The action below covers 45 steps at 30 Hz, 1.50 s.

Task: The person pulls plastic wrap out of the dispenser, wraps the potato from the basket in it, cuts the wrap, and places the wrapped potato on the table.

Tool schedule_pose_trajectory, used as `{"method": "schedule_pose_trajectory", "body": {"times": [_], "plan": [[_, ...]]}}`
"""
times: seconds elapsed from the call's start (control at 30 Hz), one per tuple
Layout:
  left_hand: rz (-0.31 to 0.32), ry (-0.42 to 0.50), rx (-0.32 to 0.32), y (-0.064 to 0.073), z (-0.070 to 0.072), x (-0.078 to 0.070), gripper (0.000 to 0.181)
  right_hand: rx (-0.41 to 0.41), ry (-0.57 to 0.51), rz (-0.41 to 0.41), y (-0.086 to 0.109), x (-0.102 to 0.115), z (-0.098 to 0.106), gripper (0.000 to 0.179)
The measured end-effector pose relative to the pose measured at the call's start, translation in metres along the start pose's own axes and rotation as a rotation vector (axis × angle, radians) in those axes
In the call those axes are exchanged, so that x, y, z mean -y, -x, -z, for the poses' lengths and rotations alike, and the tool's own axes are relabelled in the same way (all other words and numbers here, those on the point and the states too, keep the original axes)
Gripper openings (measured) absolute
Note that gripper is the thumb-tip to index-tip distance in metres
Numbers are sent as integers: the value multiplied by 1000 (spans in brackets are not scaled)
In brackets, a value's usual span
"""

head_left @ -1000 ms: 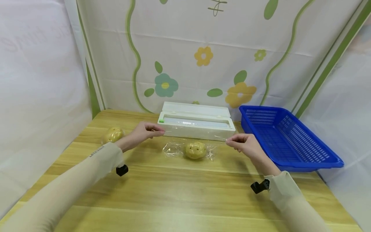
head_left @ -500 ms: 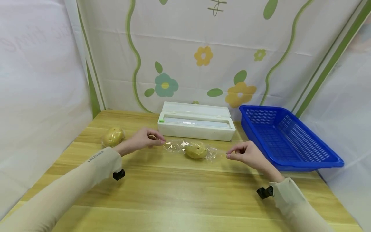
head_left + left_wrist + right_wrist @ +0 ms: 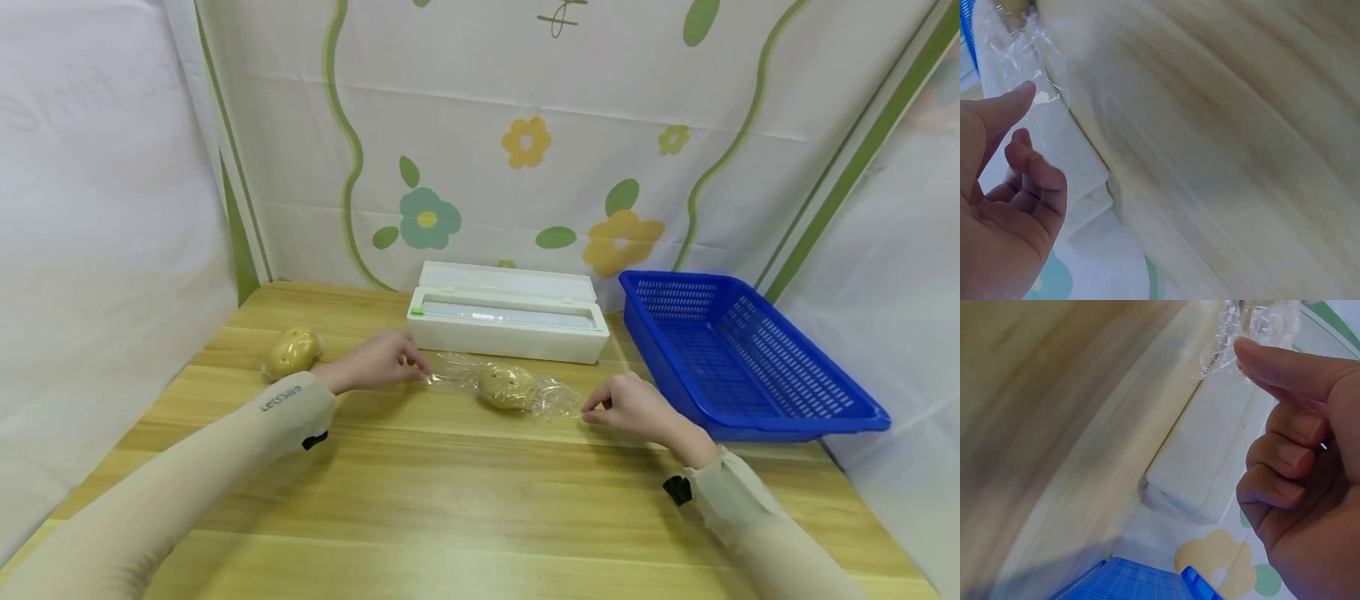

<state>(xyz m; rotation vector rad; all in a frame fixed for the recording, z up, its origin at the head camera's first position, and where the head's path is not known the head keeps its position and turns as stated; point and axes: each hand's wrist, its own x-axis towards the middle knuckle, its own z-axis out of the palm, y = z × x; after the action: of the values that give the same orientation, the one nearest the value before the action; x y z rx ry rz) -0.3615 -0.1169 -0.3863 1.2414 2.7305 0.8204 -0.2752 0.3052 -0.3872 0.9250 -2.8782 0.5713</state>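
A potato [image 3: 507, 387] lies on the table in clear cling film [image 3: 556, 398], whose loose ends stretch out to both sides. At the left end, my left hand [image 3: 378, 360] pinches the film near its fingertips; in the left wrist view the thumb [image 3: 1013, 107] meets the crinkled film [image 3: 1044, 65], and the index finger is mostly hidden. My right hand [image 3: 636, 407] pinches the right end between thumb and index finger. Its other fingers curl in, as the right wrist view shows beside the film [image 3: 1229, 344]. Another wrapped potato [image 3: 293, 352] sits beyond my left forearm.
Behind the potato stands a white cling film dispenser box [image 3: 510, 340] with its lid raised. A blue perforated basket [image 3: 750, 429] is at the right, close to my right hand. Printed fabric [image 3: 465, 108] walls the wooden table [image 3: 450, 500] at the back and sides.
Both hands have come down toward the table, the right one also nearer to me. The film, earlier held up behind the potato, now lies low at its two sides.
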Motion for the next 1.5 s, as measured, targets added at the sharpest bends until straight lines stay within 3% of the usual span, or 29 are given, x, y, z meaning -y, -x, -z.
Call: {"method": "schedule_pose_trajectory", "body": {"times": [0.17, 0.4, 0.57, 0.67, 0.77, 0.9, 1.03, 1.17, 1.3, 1.4, 1.5], "plan": [[33, -62, 29, -4, -5, -2, 8, 60, 72, 4, -13, 2, -4, 7], [37, -78, 52, -8, -12, -3, 8, 110, 124, 35, -22, 5, -9, 10], [52, -63, 71, -9, -14, -3, 7, 83, 155, -74, -26, 15, -13, 54], [77, -7, 78, -9, -18, -6, 29, 37, 189, -161, -29, 22, -18, 62], [174, 35, 49, -11, -21, -13, 39, 6, 214, -226, -33, 28, -21, 61], [338, 26, -11, -16, -25, -19, 16, 11, 221, -294, -38, 33, -23, 58], [410, 27, -49, -19, -28, -19, 10, 21, 214, -345, -41, 34, -25, 56], [406, 61, -64, -18, -29, -15, 11, 47, 155, -337, -42, 30, -24, 51], [384, 110, -74, -16, -27, -15, 10, 67, -46, -345, -37, 23, -18, 45], [371, 166, -97, -16, -26, -22, 10, -7, -158, -421, -31, 22, -10, 44], [336, 199, -149, -18, -25, -36, 15, -128, -189, -434, -27, 27, -5, 30]]}}
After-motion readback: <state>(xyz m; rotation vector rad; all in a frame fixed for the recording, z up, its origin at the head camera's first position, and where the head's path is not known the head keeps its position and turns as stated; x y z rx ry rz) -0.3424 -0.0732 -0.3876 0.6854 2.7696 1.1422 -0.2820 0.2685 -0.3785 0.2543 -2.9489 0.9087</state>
